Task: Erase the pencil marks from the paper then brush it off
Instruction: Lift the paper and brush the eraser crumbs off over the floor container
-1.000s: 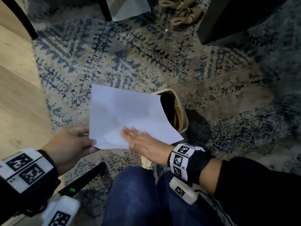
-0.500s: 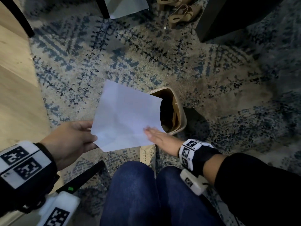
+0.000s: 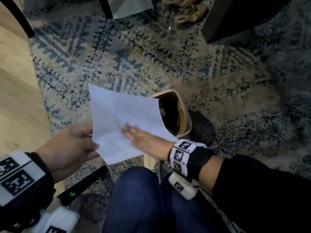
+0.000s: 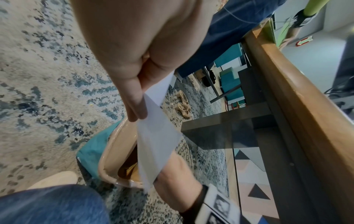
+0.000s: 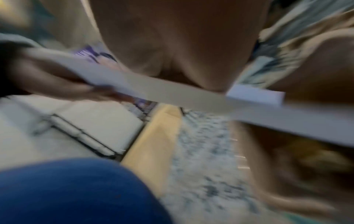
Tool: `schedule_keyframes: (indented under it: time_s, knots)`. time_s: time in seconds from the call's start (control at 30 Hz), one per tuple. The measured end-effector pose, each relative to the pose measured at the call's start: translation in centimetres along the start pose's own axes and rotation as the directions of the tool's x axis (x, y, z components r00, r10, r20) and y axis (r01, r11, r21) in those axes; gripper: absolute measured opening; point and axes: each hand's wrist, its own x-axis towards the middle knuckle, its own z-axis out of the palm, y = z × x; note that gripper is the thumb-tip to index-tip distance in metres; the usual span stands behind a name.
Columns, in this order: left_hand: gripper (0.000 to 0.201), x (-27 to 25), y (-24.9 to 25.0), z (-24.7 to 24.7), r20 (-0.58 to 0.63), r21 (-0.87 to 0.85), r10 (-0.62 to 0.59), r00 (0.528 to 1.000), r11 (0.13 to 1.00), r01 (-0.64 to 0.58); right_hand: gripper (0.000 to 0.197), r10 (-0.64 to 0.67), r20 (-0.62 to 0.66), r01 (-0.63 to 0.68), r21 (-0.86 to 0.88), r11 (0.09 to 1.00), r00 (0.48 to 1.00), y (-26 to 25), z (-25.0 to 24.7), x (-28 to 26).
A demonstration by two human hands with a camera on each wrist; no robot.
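A white sheet of paper (image 3: 122,118) is held in the air over a beige waste bin (image 3: 186,115) on the rug. My left hand (image 3: 84,140) pinches the sheet's near left edge between thumb and fingers; the left wrist view shows the same paper (image 4: 157,136) and my left hand (image 4: 138,103) pinching it edge-on above the bin (image 4: 109,151). My right hand (image 3: 134,133) lies flat on the sheet's near middle, fingers straight and blurred by motion. The right wrist view is heavily blurred; the paper (image 5: 191,94) crosses under the palm.
A blue-and-beige patterned rug (image 3: 168,64) covers the floor. A wooden table edge (image 3: 15,89) runs along the left. A pair of tan shoes (image 3: 186,12) lies at the far side beside dark furniture (image 3: 244,17). My jeans-clad knees (image 3: 151,199) sit below the paper.
My right hand has swept from the sheet's right edge by the bin back left onto its middle. The sheet has swung flatter, covering more of the bin's rim. The left hand keeps its pinch.
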Motion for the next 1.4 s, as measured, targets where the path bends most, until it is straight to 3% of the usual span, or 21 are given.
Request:
schedule_keyframes:
  time_s: [0.07,0.13,0.27,0.33,0.4,0.47,0.5,0.53,0.6,0.7,0.73,0.8,0.87,0.93,1.03,1.1,1.17,1.23,1.3,1.33,1.4]
  knots:
    - [0.05,-0.4,0.1,-0.1,0.008,-0.002,0.001,1.0,1.0,-0.001,0.052,0.246,-0.031,-0.247,-0.019,0.969,0.969,2.8,-1.3,-0.3]
    - [0.049,-0.6,0.1,0.0,0.024,0.009,-0.004,1.0,1.0,0.004,0.058,0.322,-0.112,-0.325,-0.013,0.946,0.94,3.6,-2.3,-0.2]
    - [0.051,-0.7,0.3,1.1,0.059,-0.016,0.007,0.998,1.0,-0.006,0.063,-0.02,-0.155,0.016,-0.024,1.0,0.988,-0.1,-1.8,1.6]
    - [0.054,-1.0,0.5,1.1,0.072,-0.018,0.017,0.997,1.0,-0.016,0.064,-0.016,-0.135,0.015,-0.006,1.0,0.991,0.9,-1.2,2.6]
    - [0.056,-1.2,0.6,0.7,0.078,-0.008,0.021,0.997,1.0,-0.021,0.067,0.236,-0.129,-0.236,0.02,0.972,0.963,3.8,-1.6,3.1]
    - [0.056,-1.5,0.6,0.2,0.069,0.007,0.018,0.997,1.0,-0.019,0.07,0.514,-0.135,-0.513,0.049,0.857,0.847,6.0,-2.7,2.9]
    - [0.055,-1.6,0.5,0.1,0.067,0.014,0.013,0.998,1.0,-0.014,0.071,0.551,-0.166,-0.547,0.075,0.834,0.818,6.3,-3.2,2.6]
    - [0.055,-1.6,0.5,0.1,0.066,0.022,0.008,0.998,1.0,-0.01,0.071,0.515,-0.215,-0.509,0.085,0.857,0.83,5.8,-3.5,2.4]
    - [0.056,-1.5,0.5,0.4,0.072,0.034,0.004,0.997,0.999,-0.006,0.072,0.255,-0.325,-0.251,0.054,0.966,0.911,3.8,-3.4,2.4]
    - [0.059,-1.4,0.7,0.7,0.072,0.032,0.008,0.997,0.999,-0.011,0.068,-0.076,-0.264,0.061,-0.065,0.996,0.961,1.7,-1.9,3.3]
    - [0.062,-1.4,0.8,0.7,0.075,0.034,0.009,0.997,0.999,-0.012,0.067,-0.048,-0.243,0.038,-0.045,0.998,0.969,2.3,-1.6,3.7]
    - [0.068,-1.4,0.8,0.5,0.077,0.039,0.009,0.997,0.999,-0.012,0.064,0.215,-0.176,-0.211,0.041,0.977,0.961,4.7,-1.8,3.8]
    - [0.072,-1.3,0.8,0.0,0.071,0.038,0.004,0.997,0.999,-0.007,0.053,0.541,-0.16,-0.542,0.042,0.84,0.826,6.7,-2.8,3.4]
    - [0.07,-1.1,0.7,-0.3,0.062,0.032,0.001,0.998,0.999,-0.003,0.056,0.613,-0.206,-0.624,0.013,0.781,0.763,7.3,-3.5,2.6]
    - [0.062,-0.6,0.6,-0.2,0.073,0.001,-0.019,0.997,1.0,0.019,0.069,0.304,-0.321,-0.346,-0.082,0.935,0.897,4.7,-3.1,1.6]
    - [0.057,-0.3,0.6,0.2,0.084,-0.03,-0.021,0.996,0.999,0.024,0.071,-0.006,-0.243,-0.018,-0.097,0.995,0.97,1.2,-1.9,0.9]
    - [0.053,0.1,0.9,0.9,0.104,-0.071,-0.01,0.995,0.997,0.018,0.07,-0.225,-0.12,0.218,-0.068,0.974,0.967,-2.2,-0.2,-0.2]
    - [0.051,0.3,1.2,1.2,0.104,-0.102,-0.004,0.995,0.995,0.015,0.068,-0.294,-0.04,0.292,-0.058,0.955,0.955,-3.1,1.2,-1.1]
    - [0.052,0.4,1.3,0.7,0.082,-0.108,-0.017,0.996,0.994,0.026,0.067,-0.176,-0.039,0.173,-0.068,0.982,0.984,-0.5,1.4,-1.6]
    - [0.053,0.4,1.2,0.4,0.068,-0.102,-0.024,0.997,0.994,0.03,0.063,-0.022,-0.038,0.02,-0.057,0.998,0.999,1.5,1.0,-1.9]
    - [0.056,0.4,1.1,-0.1,0.052,-0.083,-0.036,0.998,0.996,0.041,0.056,0.284,-0.07,-0.283,0.023,0.959,0.956,4.8,0.1,-2.3]
